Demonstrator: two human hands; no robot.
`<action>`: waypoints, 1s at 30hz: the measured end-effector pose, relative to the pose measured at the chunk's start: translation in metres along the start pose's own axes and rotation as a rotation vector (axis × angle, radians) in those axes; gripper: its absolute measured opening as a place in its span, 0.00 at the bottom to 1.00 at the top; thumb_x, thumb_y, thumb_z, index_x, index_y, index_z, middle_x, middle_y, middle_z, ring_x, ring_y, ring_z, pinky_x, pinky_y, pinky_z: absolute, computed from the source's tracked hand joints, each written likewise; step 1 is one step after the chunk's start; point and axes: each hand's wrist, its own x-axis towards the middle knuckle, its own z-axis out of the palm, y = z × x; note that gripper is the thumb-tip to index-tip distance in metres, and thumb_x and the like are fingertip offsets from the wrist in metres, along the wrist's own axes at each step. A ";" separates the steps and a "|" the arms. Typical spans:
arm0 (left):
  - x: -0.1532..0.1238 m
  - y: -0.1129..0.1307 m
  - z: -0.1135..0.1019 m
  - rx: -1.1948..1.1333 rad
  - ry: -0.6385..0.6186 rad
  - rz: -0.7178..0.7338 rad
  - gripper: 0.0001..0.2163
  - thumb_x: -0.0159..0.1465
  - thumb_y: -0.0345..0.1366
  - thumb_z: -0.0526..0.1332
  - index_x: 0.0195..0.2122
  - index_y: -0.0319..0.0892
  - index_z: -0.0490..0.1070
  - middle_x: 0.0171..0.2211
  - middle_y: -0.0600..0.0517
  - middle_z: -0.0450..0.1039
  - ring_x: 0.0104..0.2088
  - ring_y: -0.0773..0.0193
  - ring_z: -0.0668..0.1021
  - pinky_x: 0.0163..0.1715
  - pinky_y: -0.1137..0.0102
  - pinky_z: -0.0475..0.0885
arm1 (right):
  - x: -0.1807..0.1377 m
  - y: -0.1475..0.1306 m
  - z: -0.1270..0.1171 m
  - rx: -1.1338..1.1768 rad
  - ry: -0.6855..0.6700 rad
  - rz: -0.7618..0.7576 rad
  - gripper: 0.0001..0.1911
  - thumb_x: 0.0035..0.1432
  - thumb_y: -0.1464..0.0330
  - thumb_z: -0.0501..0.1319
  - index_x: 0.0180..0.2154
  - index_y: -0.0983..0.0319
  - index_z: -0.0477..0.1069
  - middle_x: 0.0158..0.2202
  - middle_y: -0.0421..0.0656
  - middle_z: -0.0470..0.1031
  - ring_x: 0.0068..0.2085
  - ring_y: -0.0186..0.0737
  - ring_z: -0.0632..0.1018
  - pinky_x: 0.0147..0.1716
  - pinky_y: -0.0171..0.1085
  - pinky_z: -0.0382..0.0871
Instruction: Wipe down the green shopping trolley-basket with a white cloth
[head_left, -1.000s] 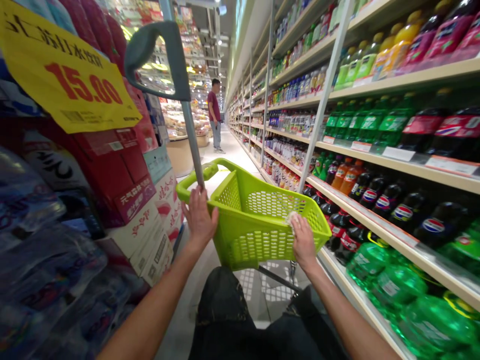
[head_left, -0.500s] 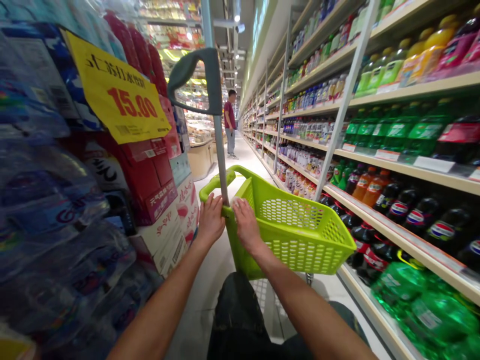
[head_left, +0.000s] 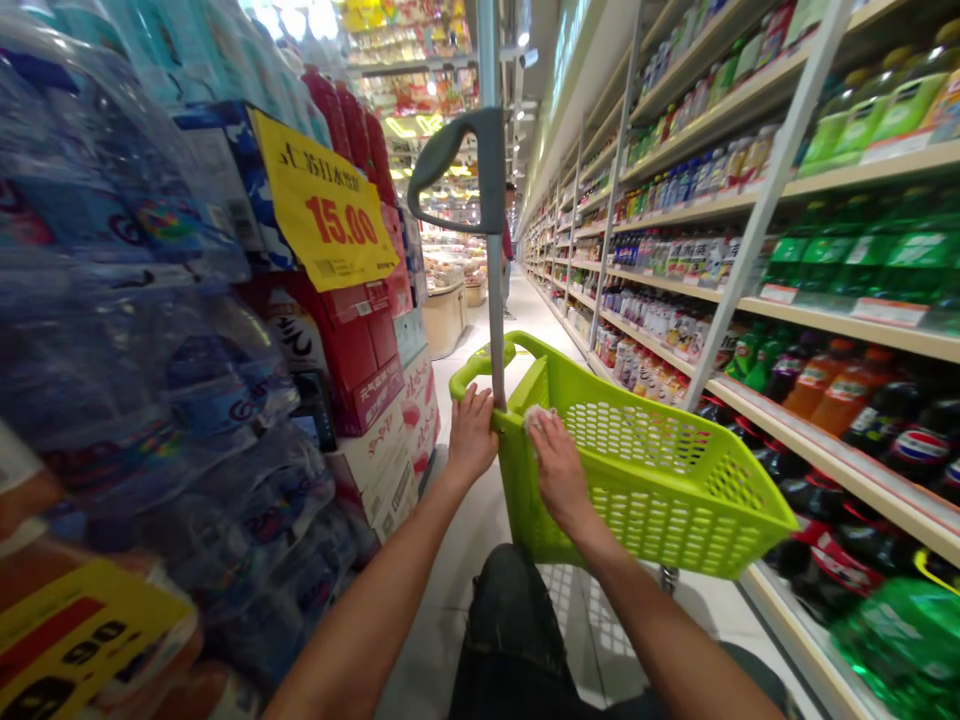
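Note:
A lime-green plastic shopping basket [head_left: 675, 520] on wheels stands before my knees, with a grey pole [head_left: 496, 310] rising from its near corner to a dark grey handle [head_left: 491, 170]. My left hand [head_left: 472, 440] grips the basket's rim at that corner, left of the pole, its fingers curled over the edge. Right of the pole, my right hand [head_left: 559, 475] presses a small whitish wad of cloth or tissue [head_left: 537, 418] against the rim. Only part of the wad shows past the fingertips. The visible basket interior holds no goods.
Drink shelves [head_left: 847, 315] run along the right side. On the left are stacked packs of bottled water [head_left: 187, 370], red cartons [head_left: 364, 350] and a yellow price sign [head_left: 330, 215]. Far down the aisle, a person [head_left: 508, 240] is partly hidden behind the pole.
The view has swung left, so everything appears farther right. My right hand and the wad have moved slightly away from the pole along the rim. My left hand keeps its place on the basket.

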 end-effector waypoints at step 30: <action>-0.023 0.102 0.060 0.111 -0.202 0.321 0.25 0.53 0.31 0.51 0.54 0.36 0.58 0.56 0.43 0.60 0.59 0.53 0.56 0.58 0.50 0.41 | -0.082 0.106 -0.089 -0.356 0.047 0.348 0.24 0.52 0.82 0.45 0.48 0.65 0.66 0.55 0.51 0.63 0.60 0.45 0.53 0.54 0.52 0.54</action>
